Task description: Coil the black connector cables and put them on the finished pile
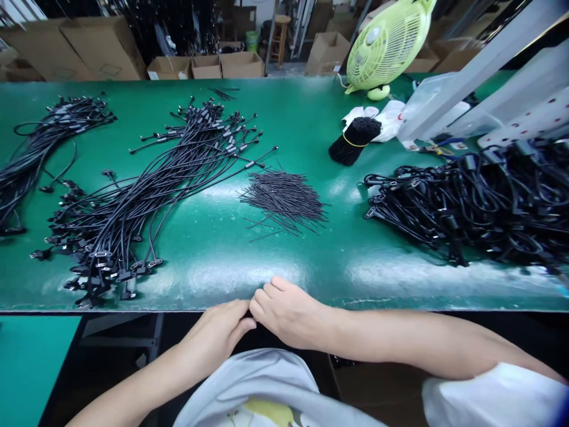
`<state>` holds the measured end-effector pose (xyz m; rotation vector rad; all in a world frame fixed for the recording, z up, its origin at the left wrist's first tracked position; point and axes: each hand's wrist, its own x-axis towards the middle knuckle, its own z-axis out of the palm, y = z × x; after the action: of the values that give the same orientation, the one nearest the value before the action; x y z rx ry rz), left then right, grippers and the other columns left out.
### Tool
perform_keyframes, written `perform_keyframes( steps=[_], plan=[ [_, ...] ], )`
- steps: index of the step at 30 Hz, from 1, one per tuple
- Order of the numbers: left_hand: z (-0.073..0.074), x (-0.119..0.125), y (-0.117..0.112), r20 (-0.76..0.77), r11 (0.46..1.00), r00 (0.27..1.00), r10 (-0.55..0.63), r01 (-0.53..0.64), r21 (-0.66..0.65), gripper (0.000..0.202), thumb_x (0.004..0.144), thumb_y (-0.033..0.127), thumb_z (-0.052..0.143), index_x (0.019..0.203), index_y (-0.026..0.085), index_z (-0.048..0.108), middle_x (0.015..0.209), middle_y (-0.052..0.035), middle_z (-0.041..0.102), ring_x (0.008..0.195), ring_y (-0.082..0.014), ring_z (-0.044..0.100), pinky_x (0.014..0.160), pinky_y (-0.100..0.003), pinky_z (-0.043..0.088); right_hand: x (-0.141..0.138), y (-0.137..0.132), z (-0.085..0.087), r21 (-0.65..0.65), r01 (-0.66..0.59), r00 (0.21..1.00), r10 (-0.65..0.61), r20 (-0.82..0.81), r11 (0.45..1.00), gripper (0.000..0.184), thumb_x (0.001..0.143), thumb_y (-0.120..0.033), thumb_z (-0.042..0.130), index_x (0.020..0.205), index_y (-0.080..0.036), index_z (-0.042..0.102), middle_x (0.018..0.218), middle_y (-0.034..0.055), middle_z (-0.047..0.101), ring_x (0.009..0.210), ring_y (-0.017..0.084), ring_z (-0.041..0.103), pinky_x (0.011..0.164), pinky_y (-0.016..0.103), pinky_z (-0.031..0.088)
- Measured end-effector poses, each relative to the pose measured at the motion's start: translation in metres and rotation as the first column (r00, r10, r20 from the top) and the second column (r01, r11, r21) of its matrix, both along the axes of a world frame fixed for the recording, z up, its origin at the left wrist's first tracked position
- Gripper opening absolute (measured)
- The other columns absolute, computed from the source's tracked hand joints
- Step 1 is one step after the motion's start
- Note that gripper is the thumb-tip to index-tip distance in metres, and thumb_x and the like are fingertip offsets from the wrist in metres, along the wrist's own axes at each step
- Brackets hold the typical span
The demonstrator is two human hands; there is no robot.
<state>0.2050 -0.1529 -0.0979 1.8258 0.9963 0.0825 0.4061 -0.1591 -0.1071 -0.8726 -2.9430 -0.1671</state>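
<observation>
My left hand [222,327] and my right hand [284,311] meet at the front edge of the green table [338,261]. The right hand is closed, its fingers curled under and its knuckles up. My left fingers are pressed together, their tips partly hidden against the right hand, with the thumb below. No item shows in either hand. Beyond them lies a loose pile of short black twist ties [287,198]. Left of that, a long bundle of black cables [146,190] with connectors at both ends stretches across the table.
Another cable bundle [57,130] lies at far left. Coiled black cables [480,207] are heaped at right. A banded bunch of black ties [355,139] stands near a green fan [386,47] and a slanted white post [480,65]. Cardboard boxes [242,64] stand behind the table.
</observation>
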Motion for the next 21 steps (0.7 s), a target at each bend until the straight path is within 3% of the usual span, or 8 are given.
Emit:
perform_keyframes(
  steps=[5, 7, 8, 9, 11, 13, 17, 21],
  plan=[
    [-0.01, 0.001, -0.006, 0.121, 0.981, 0.984, 0.128, -0.108, -0.159, 0.032, 0.096, 0.035, 0.035, 0.073, 0.019, 0.05, 0.065, 0.0014, 0.052, 0.061, -0.0129, 0.048, 0.062, -0.026, 0.035, 0.016, 0.02, 0.013, -0.225, -0.129, 0.985, 0.099, -0.141, 0.966, 0.027, 0.1, -0.032, 0.04, 0.088, -0.017, 0.059, 0.078, 0.0035, 0.06, 0.069, 0.017, 0.051, 0.067, 0.033, 0.036],
    [-0.016, -0.003, -0.002, 0.209, 0.927, 0.929, 0.305, -0.238, -0.291, 0.032, 0.095, 0.041, 0.041, 0.08, 0.018, 0.057, 0.062, 0.0028, 0.049, 0.057, -0.0119, 0.045, 0.06, -0.026, 0.035, 0.041, 0.042, 0.018, -0.294, -0.025, 0.948, -0.071, -0.311, 0.956, 0.033, 0.101, -0.04, 0.036, 0.101, -0.019, 0.061, 0.09, 0.0045, 0.064, 0.083, 0.017, 0.057, 0.075, 0.031, 0.042],
    [-0.018, -0.006, 0.001, 0.248, 0.881, 0.876, 0.414, -0.316, -0.352, 0.032, 0.093, 0.044, 0.045, 0.084, 0.017, 0.059, 0.06, 0.0036, 0.048, 0.056, -0.0114, 0.043, 0.059, -0.026, 0.034, 0.057, 0.056, 0.018, -0.285, 0.128, 0.89, -0.237, -0.389, 0.95, 0.033, 0.102, -0.039, 0.034, 0.107, -0.02, 0.061, 0.097, 0.0057, 0.065, 0.091, 0.018, 0.058, 0.08, 0.032, 0.044],
    [-0.019, -0.007, 0.005, 0.282, 0.826, 0.807, 0.519, -0.388, -0.409, 0.033, 0.091, 0.046, 0.05, 0.088, 0.016, 0.06, 0.058, 0.0043, 0.047, 0.055, -0.011, 0.042, 0.059, -0.025, 0.034, 0.075, 0.071, 0.015, -0.261, 0.33, 0.789, -0.418, -0.452, 0.907, 0.034, 0.102, -0.035, 0.032, 0.109, -0.021, 0.062, 0.102, 0.0074, 0.065, 0.095, 0.019, 0.058, 0.083, 0.033, 0.044],
    [-0.02, -0.008, 0.012, 0.334, 0.717, 0.663, 0.669, -0.46, -0.523, 0.034, 0.086, 0.048, 0.059, 0.088, 0.015, 0.061, 0.057, 0.005, 0.045, 0.054, -0.0099, 0.04, 0.057, -0.025, 0.032, 0.11, 0.1, 0.001, -0.191, 0.695, 0.548, -0.682, -0.484, 0.693, 0.031, 0.099, -0.03, 0.036, 0.106, -0.02, 0.064, 0.108, 0.0114, 0.063, 0.098, 0.023, 0.057, 0.086, 0.038, 0.044],
    [-0.02, -0.005, 0.016, 0.356, 0.638, 0.571, 0.739, -0.425, -0.642, 0.034, 0.082, 0.048, 0.066, 0.086, 0.014, 0.06, 0.058, 0.0049, 0.045, 0.053, -0.0086, 0.039, 0.055, -0.024, 0.031, 0.136, 0.123, -0.017, -0.154, 0.821, 0.453, -0.792, -0.41, 0.549, 0.027, 0.095, -0.027, 0.042, 0.097, -0.017, 0.066, 0.104, 0.0142, 0.062, 0.093, 0.025, 0.056, 0.084, 0.039, 0.044],
    [-0.02, 0.004, 0.015, 0.375, 0.556, 0.489, 0.787, -0.302, -0.774, 0.035, 0.08, 0.046, 0.07, 0.083, 0.014, 0.058, 0.06, 0.0053, 0.042, 0.053, -0.0065, 0.037, 0.054, -0.023, 0.03, 0.152, 0.136, -0.038, -0.114, 0.848, 0.45, -0.818, -0.359, 0.517, 0.023, 0.092, -0.024, 0.043, 0.088, -0.016, 0.064, 0.096, 0.0146, 0.061, 0.09, 0.026, 0.053, 0.082, 0.038, 0.042],
    [-0.02, 0.007, 0.01, 0.396, 0.563, 0.459, 0.795, -0.316, -0.764, 0.033, 0.081, 0.045, 0.069, 0.082, 0.013, 0.058, 0.058, 0.0061, 0.041, 0.051, -0.0055, 0.036, 0.052, -0.022, 0.029, 0.149, 0.121, -0.027, 0.033, 0.898, 0.415, -0.819, -0.396, 0.439, 0.025, 0.093, -0.029, 0.041, 0.093, -0.017, 0.063, 0.096, 0.0145, 0.059, 0.088, 0.026, 0.051, 0.076, 0.036, 0.039]
  ],
)
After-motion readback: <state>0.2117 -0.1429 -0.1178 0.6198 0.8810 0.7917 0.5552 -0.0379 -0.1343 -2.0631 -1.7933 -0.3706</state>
